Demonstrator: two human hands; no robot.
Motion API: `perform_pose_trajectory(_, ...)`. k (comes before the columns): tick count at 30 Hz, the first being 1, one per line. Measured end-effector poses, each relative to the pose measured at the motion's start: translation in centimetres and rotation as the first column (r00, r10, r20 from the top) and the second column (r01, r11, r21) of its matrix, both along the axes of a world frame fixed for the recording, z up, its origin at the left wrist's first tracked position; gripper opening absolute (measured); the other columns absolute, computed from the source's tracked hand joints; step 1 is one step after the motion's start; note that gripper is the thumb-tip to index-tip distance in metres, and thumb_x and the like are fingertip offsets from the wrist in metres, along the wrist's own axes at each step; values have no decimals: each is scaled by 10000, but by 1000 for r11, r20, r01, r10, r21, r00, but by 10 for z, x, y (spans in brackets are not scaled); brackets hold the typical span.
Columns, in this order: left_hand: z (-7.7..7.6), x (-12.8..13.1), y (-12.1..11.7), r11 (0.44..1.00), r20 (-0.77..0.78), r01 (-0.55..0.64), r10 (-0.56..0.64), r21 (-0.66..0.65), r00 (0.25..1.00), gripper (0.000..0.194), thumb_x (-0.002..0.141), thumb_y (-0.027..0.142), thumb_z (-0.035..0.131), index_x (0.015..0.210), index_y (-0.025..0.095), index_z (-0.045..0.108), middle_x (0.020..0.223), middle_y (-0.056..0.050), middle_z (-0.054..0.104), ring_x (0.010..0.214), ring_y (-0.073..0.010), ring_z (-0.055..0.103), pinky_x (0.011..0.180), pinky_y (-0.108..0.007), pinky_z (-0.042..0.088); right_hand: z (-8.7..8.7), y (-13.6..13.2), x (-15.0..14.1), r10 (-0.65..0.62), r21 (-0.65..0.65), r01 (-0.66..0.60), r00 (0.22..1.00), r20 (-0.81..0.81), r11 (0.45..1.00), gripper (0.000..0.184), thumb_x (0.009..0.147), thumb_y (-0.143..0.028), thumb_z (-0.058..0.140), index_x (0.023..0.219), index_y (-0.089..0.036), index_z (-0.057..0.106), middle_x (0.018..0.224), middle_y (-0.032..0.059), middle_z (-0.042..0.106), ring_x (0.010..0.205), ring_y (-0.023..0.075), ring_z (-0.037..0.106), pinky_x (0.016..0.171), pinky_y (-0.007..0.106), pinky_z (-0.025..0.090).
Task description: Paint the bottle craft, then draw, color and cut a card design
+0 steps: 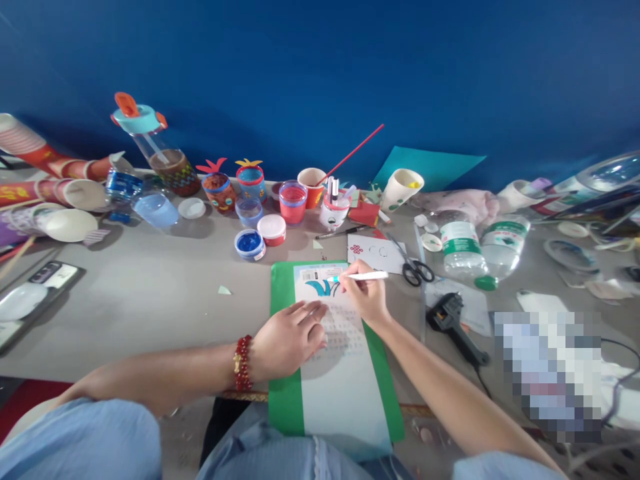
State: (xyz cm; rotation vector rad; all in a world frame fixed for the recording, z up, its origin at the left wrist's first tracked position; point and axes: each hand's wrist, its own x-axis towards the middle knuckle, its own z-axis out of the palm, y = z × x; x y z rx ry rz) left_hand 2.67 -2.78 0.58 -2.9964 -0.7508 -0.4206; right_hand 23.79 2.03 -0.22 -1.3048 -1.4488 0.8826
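A white sheet [340,380] lies on a green board [284,400] at the near edge of the grey table [150,300]. My left hand [290,337] rests flat on the sheet, fingers stretched out, a red bead bracelet on the wrist. My right hand [367,293] is closed on a white pen [363,275], whose tip touches a blue drawing [324,288] near the top of the sheet. Printed rows of small marks fill the sheet's middle.
Paint pots [250,244], decorated cups [220,191], a cup with a red stick [313,187], scissors [415,270], plastic bottles [460,250], a black glue gun [453,320] and a water bottle [160,157] crowd the back and right. Paper cups [70,223] lie left. A blue wall stands behind.
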Motion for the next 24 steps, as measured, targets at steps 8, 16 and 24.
perform_pose_trajectory(8, -1, -1, -1, 1000, 11, -2, 2, -1, 1000, 261, 985, 304, 494, 988, 93, 648, 1342, -188, 587, 1267, -297, 537, 1057, -434, 466, -3, 0, 1, 22, -5, -22, 999, 43, 1000, 154, 814, -174, 567, 670, -207, 521, 566, -41, 560, 488, 103, 481, 473, 217, 339)
perform_pose_trajectory(16, 0, 0, -1, 1000, 2, -2, 2, -10, 1000, 264, 987, 316, 493, 991, 99, 645, 1352, -181, 580, 1272, -292, 533, 1058, -427, 462, -1, 0, 0, 21, 13, -22, 998, 55, 1000, 170, 811, -182, 572, 651, -205, 518, 566, -40, 552, 491, 99, 471, 471, 215, 333)
perform_pose_trajectory(24, -1, 0, 0, 1000, 17, 0, 0, -18, 1000, 229, 971, 296, 527, 986, 101, 646, 1346, -189, 584, 1274, -290, 532, 1055, -436, 463, -1, -1, 1, 21, 4, -21, 999, 30, 1000, 167, 792, -155, 551, 640, -206, 504, 557, -41, 517, 481, 95, 430, 457, 219, 300)
